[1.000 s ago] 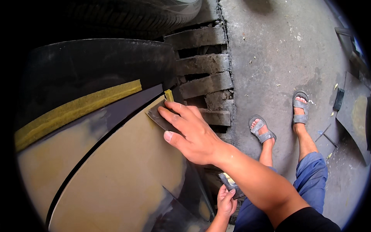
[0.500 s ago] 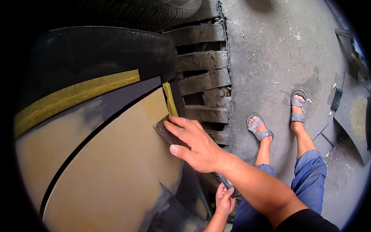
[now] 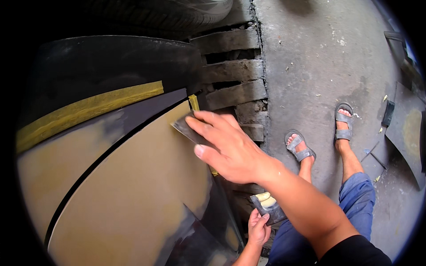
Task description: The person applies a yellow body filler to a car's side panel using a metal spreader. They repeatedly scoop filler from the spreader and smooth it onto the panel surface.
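Observation:
My right hand holds a dark, flat putty spreader between fingers and thumb. The spreader's edge lies at the upper right corner of a car body panel coated with beige filler; I cannot tell whether it touches. Lower down, my left hand grips a dark, flat putty board by its edge. A lump of pale yellow putty sits on that board, partly hidden by my right forearm. Yellow masking tape runs down beside the panel's corner, close to my right fingers.
Beyond a black gap, another filler-patched panel carries a wide strip of yellow tape. A tyre stands at the top. Concrete slats with open gaps edge the floor. Loose dark panels lie at the right, past my sandalled feet.
My right hand and the spreader have moved up along the panel's right edge, uncovering tape below. More of the board and its putty now shows in my left hand.

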`<control>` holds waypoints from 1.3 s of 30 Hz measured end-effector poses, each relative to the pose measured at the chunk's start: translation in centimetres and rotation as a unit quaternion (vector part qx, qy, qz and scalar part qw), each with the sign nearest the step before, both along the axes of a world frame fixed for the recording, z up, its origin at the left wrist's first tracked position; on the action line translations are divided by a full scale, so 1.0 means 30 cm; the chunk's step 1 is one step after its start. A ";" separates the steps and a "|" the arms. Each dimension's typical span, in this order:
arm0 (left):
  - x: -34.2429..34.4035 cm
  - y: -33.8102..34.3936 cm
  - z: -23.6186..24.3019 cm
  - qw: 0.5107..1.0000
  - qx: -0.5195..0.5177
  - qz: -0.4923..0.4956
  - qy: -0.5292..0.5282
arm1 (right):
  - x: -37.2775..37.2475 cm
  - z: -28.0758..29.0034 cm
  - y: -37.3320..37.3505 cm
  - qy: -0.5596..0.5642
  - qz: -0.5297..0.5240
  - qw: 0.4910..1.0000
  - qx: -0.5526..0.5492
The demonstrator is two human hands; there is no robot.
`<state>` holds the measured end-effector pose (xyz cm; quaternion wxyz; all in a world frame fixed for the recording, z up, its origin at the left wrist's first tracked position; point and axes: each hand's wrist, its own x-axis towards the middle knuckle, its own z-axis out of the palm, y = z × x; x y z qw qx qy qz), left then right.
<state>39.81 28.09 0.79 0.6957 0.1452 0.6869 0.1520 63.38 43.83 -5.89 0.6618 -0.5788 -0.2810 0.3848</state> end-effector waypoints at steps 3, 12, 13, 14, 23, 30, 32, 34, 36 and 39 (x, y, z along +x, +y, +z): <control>-0.006 -0.006 -0.004 1.000 0.006 -0.006 0.006 | 0.014 0.024 0.042 -0.018 -0.007 1.000 -0.011; -0.034 -0.023 -0.011 1.000 -0.019 0.019 -0.008 | -0.107 0.067 -0.063 0.051 0.080 0.995 0.000; -0.037 -0.025 -0.012 0.999 -0.023 0.022 -0.015 | -0.112 0.059 -0.084 0.052 0.105 0.993 -0.001; -0.036 -0.030 -0.013 0.999 -0.027 0.027 -0.022 | -0.107 0.052 -0.104 0.053 0.129 0.990 -0.002; 0.002 -0.008 0.001 0.999 -0.010 0.019 -0.027 | 0.041 0.099 0.017 -0.015 0.045 0.998 -0.032; -0.016 -0.021 -0.003 0.999 -0.009 0.024 -0.033 | 0.014 0.133 0.056 -0.020 0.026 0.999 -0.026; -0.008 -0.016 -0.003 0.999 -0.012 0.026 -0.029 | 0.010 0.132 0.050 -0.019 0.027 0.999 -0.023; -0.011 -0.016 -0.001 0.999 -0.022 0.029 -0.026 | 0.004 0.123 0.020 -0.018 0.057 0.998 -0.012; -0.007 -0.013 0.002 0.999 -0.026 0.031 -0.027 | 0.013 0.118 -0.003 -0.019 0.072 0.997 -0.011; 0.004 -0.014 0.003 0.999 -0.013 0.022 -0.026 | 0.041 0.140 -0.003 -0.027 0.059 0.998 -0.018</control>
